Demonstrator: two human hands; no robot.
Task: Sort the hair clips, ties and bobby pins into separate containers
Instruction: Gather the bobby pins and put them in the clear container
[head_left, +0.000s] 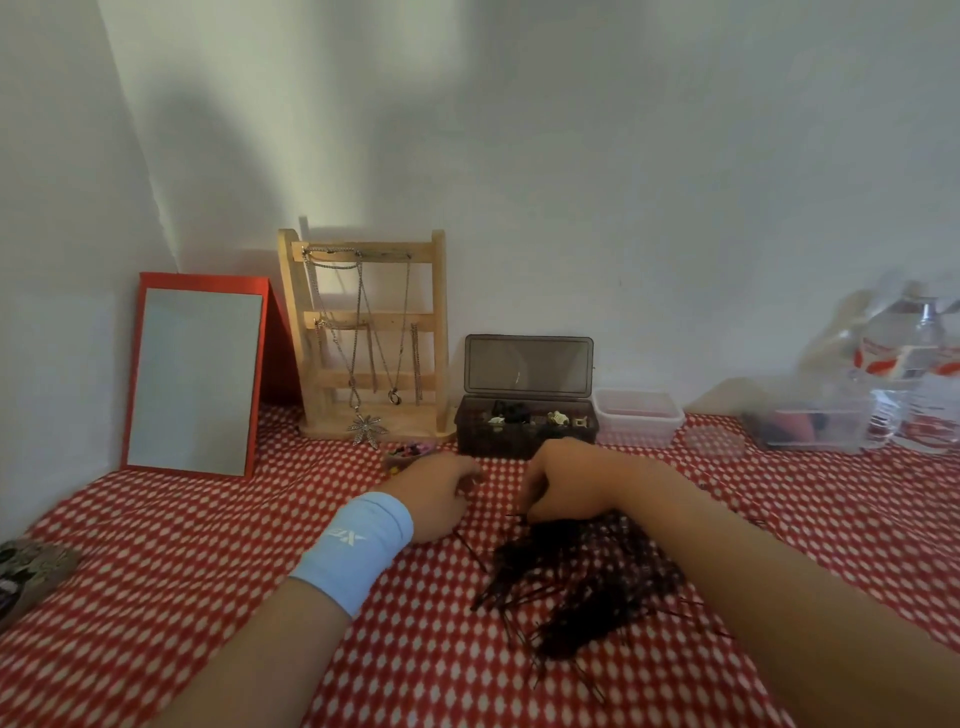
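Observation:
A dark pile of bobby pins (582, 582) lies on the red-and-white cloth in front of me. My right hand (558, 480) rests at the pile's far edge, fingers curled down onto the pins; whether it grips any is hidden. My left hand (436, 493), with a light blue wristband, sits just left of the pile, fingers curled on the cloth. Behind the hands stands a dark box (467, 431) with its lid up, holding small hair clips (540, 418). A clear tub (639, 423) stands to its right. A small container of coloured ties (408, 452) is behind my left hand.
A red-framed mirror (195, 371) and a wooden necklace stand (369, 338) lean at the back left. A round clear lid (714, 444), a clear box (810, 426) and water bottles (919, 374) stand at the right. A dark object (31, 571) sits at the left edge.

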